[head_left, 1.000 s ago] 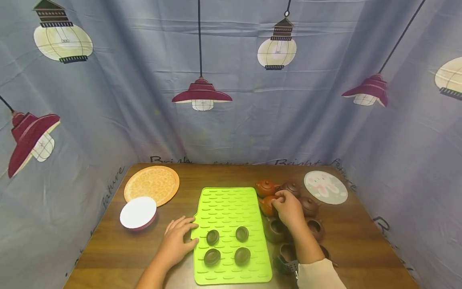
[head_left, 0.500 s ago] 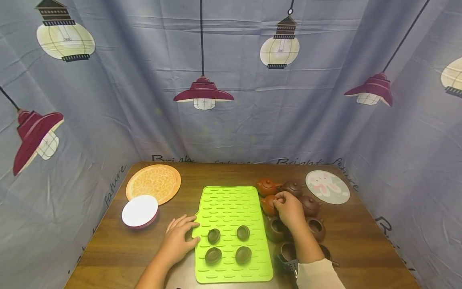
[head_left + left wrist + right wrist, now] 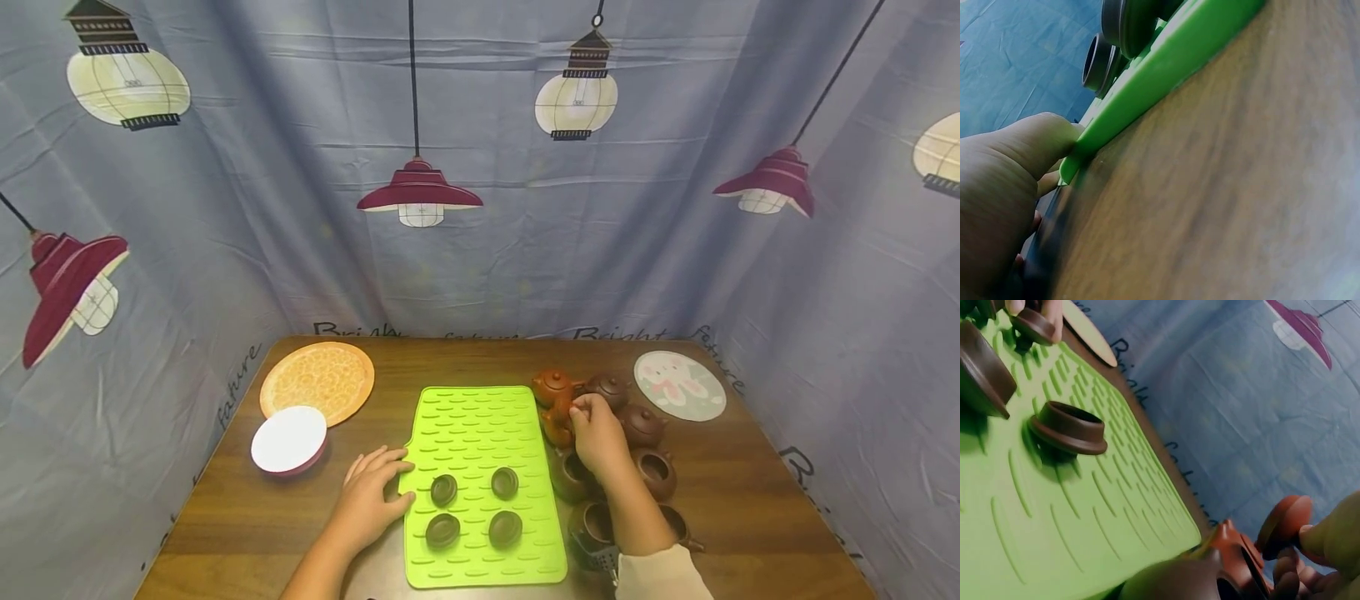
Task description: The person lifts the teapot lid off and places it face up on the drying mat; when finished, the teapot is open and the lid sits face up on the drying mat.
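My right hand pinches an orange-red teapot lid by its knob, tilted above the front orange teapot. That pot's open mouth shows in the right wrist view. My left hand rests at the left edge of a green ridged mat, thumb and fingertips touching the rim. Several dark brown lids lie upside down on the mat, among them one brown lid. Lidless brown teapots stand below and beside my right forearm, partly hidden by it.
Behind the right hand stand a lidded orange teapot and lidded brown teapots. A rabbit placemat lies at the back right. To the left, a white bowl with a pink outside overlaps a round orange placemat.
The orange-red lid has come up off the front orange teapot and tilted in my right hand, baring the pot's mouth. My left hand stays at the mat's edge.
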The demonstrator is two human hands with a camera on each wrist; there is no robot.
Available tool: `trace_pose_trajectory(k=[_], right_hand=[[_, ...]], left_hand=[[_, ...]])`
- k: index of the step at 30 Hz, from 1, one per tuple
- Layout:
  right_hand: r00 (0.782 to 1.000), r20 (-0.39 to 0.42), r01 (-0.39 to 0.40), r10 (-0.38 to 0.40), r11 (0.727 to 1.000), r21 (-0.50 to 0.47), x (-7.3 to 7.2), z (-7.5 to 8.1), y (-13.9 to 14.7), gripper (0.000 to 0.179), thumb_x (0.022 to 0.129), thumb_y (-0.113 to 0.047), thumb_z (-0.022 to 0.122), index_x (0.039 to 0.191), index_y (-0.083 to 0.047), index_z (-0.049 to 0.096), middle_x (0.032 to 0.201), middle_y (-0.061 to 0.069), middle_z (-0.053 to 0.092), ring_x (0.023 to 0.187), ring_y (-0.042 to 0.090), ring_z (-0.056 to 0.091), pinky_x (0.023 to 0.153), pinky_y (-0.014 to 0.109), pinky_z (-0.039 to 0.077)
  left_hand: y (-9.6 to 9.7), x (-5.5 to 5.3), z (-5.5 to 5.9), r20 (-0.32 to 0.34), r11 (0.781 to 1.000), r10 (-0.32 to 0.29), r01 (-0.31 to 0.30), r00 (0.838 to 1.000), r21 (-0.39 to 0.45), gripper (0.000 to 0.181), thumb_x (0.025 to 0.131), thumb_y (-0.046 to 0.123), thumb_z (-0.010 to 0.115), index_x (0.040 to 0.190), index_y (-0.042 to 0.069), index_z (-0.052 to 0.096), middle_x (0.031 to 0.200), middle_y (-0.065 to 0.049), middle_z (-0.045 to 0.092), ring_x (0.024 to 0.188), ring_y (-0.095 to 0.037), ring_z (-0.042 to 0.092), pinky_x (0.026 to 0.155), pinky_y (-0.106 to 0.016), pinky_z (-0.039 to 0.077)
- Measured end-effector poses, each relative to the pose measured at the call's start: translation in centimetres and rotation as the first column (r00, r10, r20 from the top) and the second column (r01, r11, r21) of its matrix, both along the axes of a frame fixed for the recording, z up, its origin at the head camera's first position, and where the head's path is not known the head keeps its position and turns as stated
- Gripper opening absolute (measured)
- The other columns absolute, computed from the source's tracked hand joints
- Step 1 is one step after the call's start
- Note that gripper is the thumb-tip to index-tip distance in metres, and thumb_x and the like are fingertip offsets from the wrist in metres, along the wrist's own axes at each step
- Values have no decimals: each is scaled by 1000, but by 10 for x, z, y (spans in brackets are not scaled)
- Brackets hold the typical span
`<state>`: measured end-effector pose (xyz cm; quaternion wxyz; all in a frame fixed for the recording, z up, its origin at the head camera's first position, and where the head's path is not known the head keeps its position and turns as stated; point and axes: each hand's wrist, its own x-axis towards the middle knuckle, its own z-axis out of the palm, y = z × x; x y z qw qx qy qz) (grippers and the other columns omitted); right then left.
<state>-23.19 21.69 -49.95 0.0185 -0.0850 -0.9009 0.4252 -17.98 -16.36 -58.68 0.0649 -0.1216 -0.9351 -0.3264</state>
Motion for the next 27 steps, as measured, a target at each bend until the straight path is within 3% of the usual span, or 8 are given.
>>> trace_pose_trajectory(k=[4, 7, 9, 14, 17, 19, 22, 27], right_hand=[[1000, 18, -8, 10, 993, -119, 1, 0, -8, 25, 113, -20, 44, 131, -4, 49, 106, 15, 62, 90, 25, 62, 71, 34, 53], [999, 39, -12, 24, 959, -285, 1, -1, -14, 26, 113, -16, 41, 135, -2, 47, 112, 16, 59, 91, 24, 60, 73, 31, 54], [998, 52, -19, 44, 910, -414, -1, -3, -19, 27, 113, -14, 40, 136, -1, 46, 114, 16, 56, 91, 22, 58, 74, 28, 54], [993, 62, -31, 96, 754, -656, -4, -10, -30, 24, 112, -10, 42, 134, -3, 47, 111, 10, 53, 87, 16, 52, 67, 20, 50], [992, 54, -41, 114, 698, -715, -2, -11, -34, 23, 112, -10, 46, 133, -4, 49, 110, 7, 54, 83, 13, 52, 65, 18, 49], [991, 49, -50, 127, 676, -735, -2, -11, -36, 22, 111, -11, 48, 133, -5, 50, 109, 6, 54, 81, 11, 52, 65, 17, 49], [989, 43, -59, 139, 653, -755, -1, -10, -40, 20, 111, -13, 51, 129, -5, 52, 106, 4, 54, 77, 9, 53, 62, 17, 48], [986, 60, -51, 155, 628, -776, -1, -11, -48, 22, 111, -15, 52, 132, -8, 52, 108, 4, 55, 76, 9, 53, 61, 17, 47]], left_hand=[[0, 0, 0, 31, 1000, 1, 0, 1000, -7, 44, 85, 32, 86, 126, 23, 73, 150, 3, 60, 150, -34, 43, 127, -65, 16], [0, 0, 1, 50, 1000, -3, 4, 999, -6, 44, 86, 33, 86, 127, 23, 72, 151, 4, 59, 151, -33, 41, 128, -63, 15], [0, 0, 1, 46, 1000, -5, 5, 999, -6, 44, 86, 33, 86, 127, 23, 72, 151, 3, 59, 151, -33, 42, 128, -63, 15], [0, 0, 1, 45, 1000, -4, 4, 999, -9, 44, 86, 33, 86, 127, 23, 72, 151, 3, 59, 151, -34, 41, 128, -63, 16], [0, 0, 0, 42, 1000, -5, 5, 999, -7, 45, 86, 33, 86, 127, 22, 72, 151, 3, 59, 151, -34, 42, 128, -65, 16], [1, 1, 0, 43, 1000, -3, 3, 999, -4, 45, 86, 33, 86, 127, 22, 72, 151, 3, 60, 151, -34, 42, 128, -65, 16], [1, 1, 1, 45, 1000, 3, -3, 999, -3, 44, 86, 33, 86, 127, 23, 73, 151, 3, 60, 151, -33, 42, 128, -63, 16], [1, 1, -1, -15, 1000, 3, -3, 1000, 0, 43, 83, 30, 88, 123, 22, 74, 147, 2, 63, 148, -35, 46, 125, -67, 20]])
